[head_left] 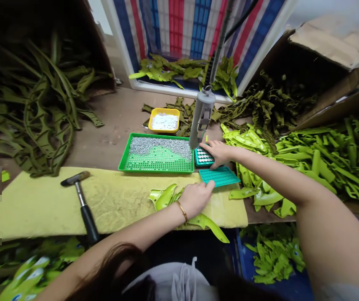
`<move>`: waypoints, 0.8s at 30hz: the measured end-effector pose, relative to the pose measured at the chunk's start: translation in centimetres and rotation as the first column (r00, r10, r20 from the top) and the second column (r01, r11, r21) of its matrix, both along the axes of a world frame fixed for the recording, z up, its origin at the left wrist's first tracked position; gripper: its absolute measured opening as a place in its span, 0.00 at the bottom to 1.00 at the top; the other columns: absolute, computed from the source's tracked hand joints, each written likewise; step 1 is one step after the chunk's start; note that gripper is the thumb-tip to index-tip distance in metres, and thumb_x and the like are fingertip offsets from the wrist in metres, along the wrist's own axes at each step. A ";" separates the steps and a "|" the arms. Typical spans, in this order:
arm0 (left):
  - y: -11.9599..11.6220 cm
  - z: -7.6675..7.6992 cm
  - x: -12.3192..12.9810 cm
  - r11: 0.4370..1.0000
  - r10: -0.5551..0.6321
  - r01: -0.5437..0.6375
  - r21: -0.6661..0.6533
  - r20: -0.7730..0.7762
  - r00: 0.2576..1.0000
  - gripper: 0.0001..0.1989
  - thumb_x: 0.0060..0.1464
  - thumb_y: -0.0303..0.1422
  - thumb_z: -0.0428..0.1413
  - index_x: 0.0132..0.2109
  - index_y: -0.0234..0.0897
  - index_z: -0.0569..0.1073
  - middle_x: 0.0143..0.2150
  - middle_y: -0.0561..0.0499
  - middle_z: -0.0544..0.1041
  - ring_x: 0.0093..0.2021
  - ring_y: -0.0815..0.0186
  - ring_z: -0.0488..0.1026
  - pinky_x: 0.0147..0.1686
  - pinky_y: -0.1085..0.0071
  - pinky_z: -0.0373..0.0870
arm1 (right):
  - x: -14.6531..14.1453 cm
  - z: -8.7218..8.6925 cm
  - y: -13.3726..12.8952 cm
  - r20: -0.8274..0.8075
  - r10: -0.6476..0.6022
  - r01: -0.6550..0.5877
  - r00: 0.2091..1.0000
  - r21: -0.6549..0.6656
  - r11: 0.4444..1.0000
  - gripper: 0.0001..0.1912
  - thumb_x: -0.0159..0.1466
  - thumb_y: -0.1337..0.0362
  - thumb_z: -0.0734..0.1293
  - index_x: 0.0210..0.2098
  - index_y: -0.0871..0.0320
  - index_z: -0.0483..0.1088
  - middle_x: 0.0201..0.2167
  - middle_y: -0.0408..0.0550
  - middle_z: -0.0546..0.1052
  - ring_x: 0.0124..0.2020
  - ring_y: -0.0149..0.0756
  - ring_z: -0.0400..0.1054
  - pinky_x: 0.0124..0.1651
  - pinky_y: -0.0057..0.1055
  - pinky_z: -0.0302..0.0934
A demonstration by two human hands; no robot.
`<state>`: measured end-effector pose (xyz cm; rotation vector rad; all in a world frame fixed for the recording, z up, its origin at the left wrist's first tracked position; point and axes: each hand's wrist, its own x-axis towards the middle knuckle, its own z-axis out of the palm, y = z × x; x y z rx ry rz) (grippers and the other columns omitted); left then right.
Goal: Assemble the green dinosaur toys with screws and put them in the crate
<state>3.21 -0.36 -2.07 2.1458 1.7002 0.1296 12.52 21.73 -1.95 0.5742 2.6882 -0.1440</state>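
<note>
My left hand (196, 198), with a bracelet at the wrist, is closed on the near left corner of a flat teal lid (221, 177). My right hand (219, 152) reaches across the right side of a small teal box (202, 164), its thumb at the near edge and its fingers toward the far edge. Rows of small round white discs (203, 155) sit in that box. Under and beside my left wrist lie lime-green curved plastic parts (167, 197). Left of the box, a green perforated tray (123, 164) holds many tiny silvery pieces.
A grey screwdriver-like power tool (200, 117) hangs above the box. Behind the tray stands a yellow dish (150, 123) of white pieces. A hammer (80, 194) rests on the yellow cloth (47, 200). Olive parts (47, 100) heap left; lime-green parts (317, 163) heap right.
</note>
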 end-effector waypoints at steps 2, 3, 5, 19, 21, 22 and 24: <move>0.3 -0.3 0.0 1.000 -0.028 0.028 -0.002 -0.030 0.999 0.15 0.64 0.31 0.45 0.56 0.35 0.66 0.39 0.40 0.78 0.39 0.53 0.78 0.34 0.62 0.73 | -0.1 0.3 -0.2 0.002 -0.014 0.014 1.000 -0.016 1.000 0.68 0.43 0.46 0.75 0.71 0.52 0.32 0.62 0.62 0.59 0.62 0.65 0.55 0.61 0.57 0.55; 0.5 -0.5 0.0 0.999 -0.043 0.042 -0.004 -0.047 0.998 0.16 0.64 0.31 0.45 0.56 0.35 0.66 0.38 0.41 0.78 0.39 0.54 0.78 0.34 0.62 0.73 | -0.2 0.6 -0.2 0.002 -0.025 0.025 1.000 -0.022 0.999 0.68 0.44 0.47 0.75 0.71 0.53 0.32 0.62 0.63 0.60 0.61 0.65 0.56 0.60 0.57 0.56; 0.6 -0.7 -0.3 0.998 -0.058 0.058 -0.003 -0.069 0.996 0.17 0.65 0.29 0.43 0.57 0.34 0.67 0.38 0.40 0.77 0.40 0.55 0.78 0.35 0.63 0.74 | -0.2 1.0 -0.4 -0.001 -0.039 0.039 0.999 -0.030 0.999 0.66 0.45 0.47 0.75 0.71 0.53 0.33 0.60 0.63 0.62 0.59 0.64 0.58 0.59 0.56 0.57; 1.8 -1.2 -1.2 0.999 -0.042 0.043 0.015 -0.070 0.997 0.21 0.59 0.18 0.42 0.58 0.21 0.66 0.44 0.32 0.76 0.43 0.56 0.77 0.38 0.64 0.73 | 1.3 3.9 0.4 -0.157 -0.027 0.032 0.987 0.024 0.999 0.62 0.48 0.47 0.73 0.71 0.54 0.36 0.53 0.60 0.66 0.53 0.57 0.63 0.54 0.51 0.62; 3.1 -1.4 -0.8 1.000 -0.007 0.009 0.029 -0.071 0.997 0.20 0.59 0.18 0.42 0.55 0.19 0.69 0.43 0.30 0.75 0.43 0.55 0.77 0.37 0.64 0.73 | 1.7 4.6 0.0 -0.114 -0.037 0.043 0.993 0.044 0.998 0.62 0.48 0.47 0.73 0.71 0.55 0.36 0.53 0.60 0.66 0.53 0.58 0.63 0.54 0.52 0.62; 3.6 -1.4 -0.6 0.999 0.011 -0.009 0.036 -0.071 0.997 0.19 0.59 0.18 0.42 0.53 0.18 0.70 0.42 0.29 0.75 0.43 0.55 0.77 0.37 0.64 0.73 | 1.9 4.8 -0.2 -0.094 -0.041 0.046 0.995 0.050 0.998 0.61 0.49 0.47 0.72 0.71 0.55 0.37 0.53 0.61 0.66 0.53 0.58 0.63 0.55 0.52 0.61; 3.8 -1.1 -0.4 0.998 0.034 -0.030 0.050 -0.069 0.997 0.19 0.59 0.17 0.41 0.52 0.17 0.70 0.42 0.28 0.74 0.43 0.54 0.77 0.36 0.63 0.73 | 2.4 4.8 -0.7 -0.076 -0.045 0.049 0.996 0.053 0.997 0.60 0.49 0.48 0.72 0.71 0.56 0.37 0.53 0.61 0.66 0.53 0.58 0.64 0.55 0.52 0.61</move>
